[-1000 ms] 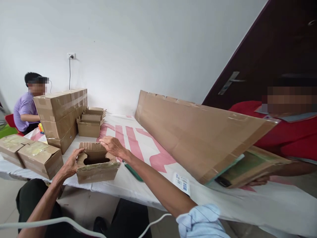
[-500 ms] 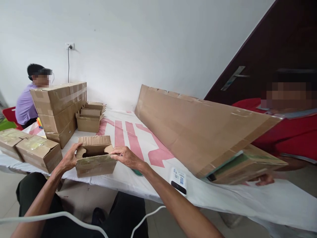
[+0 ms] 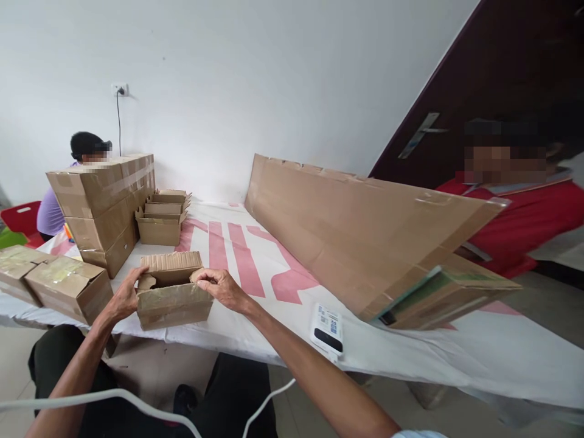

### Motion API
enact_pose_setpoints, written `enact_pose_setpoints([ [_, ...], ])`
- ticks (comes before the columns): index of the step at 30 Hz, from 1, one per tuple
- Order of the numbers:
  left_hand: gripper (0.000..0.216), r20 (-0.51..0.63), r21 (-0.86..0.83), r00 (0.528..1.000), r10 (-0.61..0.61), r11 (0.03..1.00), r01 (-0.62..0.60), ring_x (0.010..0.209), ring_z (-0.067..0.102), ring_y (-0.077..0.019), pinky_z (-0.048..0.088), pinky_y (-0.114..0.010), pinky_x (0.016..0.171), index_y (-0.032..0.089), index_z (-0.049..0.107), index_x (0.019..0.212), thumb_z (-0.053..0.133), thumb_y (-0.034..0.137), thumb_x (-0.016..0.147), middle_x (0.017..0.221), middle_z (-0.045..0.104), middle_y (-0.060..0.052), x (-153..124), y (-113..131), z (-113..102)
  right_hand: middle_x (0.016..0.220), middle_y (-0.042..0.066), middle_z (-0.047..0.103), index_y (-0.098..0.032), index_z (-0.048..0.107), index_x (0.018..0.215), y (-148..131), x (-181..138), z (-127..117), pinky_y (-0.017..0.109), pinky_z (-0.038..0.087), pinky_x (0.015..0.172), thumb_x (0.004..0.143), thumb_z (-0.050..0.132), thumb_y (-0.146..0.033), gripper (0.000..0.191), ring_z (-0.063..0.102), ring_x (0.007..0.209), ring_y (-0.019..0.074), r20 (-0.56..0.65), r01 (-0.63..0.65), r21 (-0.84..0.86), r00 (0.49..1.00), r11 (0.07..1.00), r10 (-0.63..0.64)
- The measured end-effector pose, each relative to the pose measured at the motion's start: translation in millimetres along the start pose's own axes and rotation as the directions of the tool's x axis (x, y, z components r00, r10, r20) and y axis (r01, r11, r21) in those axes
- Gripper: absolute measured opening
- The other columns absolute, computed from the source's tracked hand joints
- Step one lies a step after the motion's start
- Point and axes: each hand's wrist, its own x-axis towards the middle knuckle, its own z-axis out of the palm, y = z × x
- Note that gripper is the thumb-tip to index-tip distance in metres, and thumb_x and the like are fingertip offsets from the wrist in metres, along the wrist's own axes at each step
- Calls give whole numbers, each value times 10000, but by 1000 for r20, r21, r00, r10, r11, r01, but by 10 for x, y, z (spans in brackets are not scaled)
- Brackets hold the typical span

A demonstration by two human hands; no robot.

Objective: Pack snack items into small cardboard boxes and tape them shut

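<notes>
A small open cardboard box sits at the near edge of the table in front of me, its back flap standing up. My left hand is closed on the box's left side, with the fingers at its upper corner. At the opposite end, my right hand pinches the right side flap near the rim. The inside of the box is dark, and its contents cannot be made out.
Taped boxes are stacked at the left, with two more boxes nearer me. Open boxes stand behind. A large cardboard piece leans across the right side, near a white device. One person sits left; another is at right.
My right hand has shifted inward along the right flap, while my left hand keeps its hold. The person at right has drawn their hand away from under the large cardboard piece.
</notes>
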Motion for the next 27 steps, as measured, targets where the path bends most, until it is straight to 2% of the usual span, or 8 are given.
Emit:
enact_pose_setpoints([
  [4,717,-6,2,1000,4,1000,-4,1361,597,-335,499,-539,1195,219,580,1507,805,363,842,1439,621,-156,-8,21,2,880,36,737,-213,673,825,48,36,9,307,535,753,942,637,-413,235,661,820,185,11,-34,-10,999,999,34],
  [7,711,-5,-13,1000,-2,1000,2,1365,597,-338,523,-528,1170,229,575,1512,803,360,852,1448,618,-157,-18,22,4,817,14,709,-214,647,811,79,44,63,292,516,731,953,620,-401,236,629,755,166,-19,-25,-54,1000,998,24],
  [11,705,-14,-15,1000,-17,1000,16,1357,608,-335,540,-510,1155,232,588,1511,810,393,861,1422,622,-153,-32,21,8,911,40,749,-233,683,877,77,-29,124,323,546,823,1028,561,-334,219,691,854,193,-84,113,-223,987,968,-135],
  [15,708,-23,-4,1000,-15,1000,15,1361,605,-337,529,-509,1167,229,598,1507,814,393,853,1443,622,-159,-30,28,15,990,72,767,-256,714,938,85,-103,106,345,562,900,1054,592,-289,171,725,962,224,-10,283,-408,949,868,-315],
  [18,697,-35,-7,999,-9,1000,9,1362,608,-338,521,-511,1171,222,601,1501,799,377,851,1465,618,-162,-9,8,27,921,59,741,-250,689,933,92,-120,99,323,566,814,1080,556,-244,198,705,874,207,22,367,-488,912,792,-409],
  [21,684,-49,10,998,-30,999,30,1343,621,-342,499,-531,1187,212,625,1470,798,378,830,1426,635,-148,34,-34,43,818,37,689,-231,641,869,35,-190,141,303,527,701,1102,503,-198,272,646,751,184,25,433,-589,854,683,-520],
  [25,673,-70,61,993,-99,993,104,1254,659,-330,556,-502,1096,201,651,1448,782,407,820,1387,639,-123,108,-56,70,849,42,700,-216,640,865,-72,-483,256,314,504,747,1076,544,-123,250,638,818,187,123,516,-692,772,504,-623],
  [27,636,-74,97,991,-113,988,120,1196,674,-315,581,-470,1039,202,676,1420,769,413,828,1347,650,-112,143,-44,82,879,45,704,-217,646,858,-68,-665,319,322,490,762,1051,574,-94,240,627,852,192,177,540,-720,751,437,-636],
])
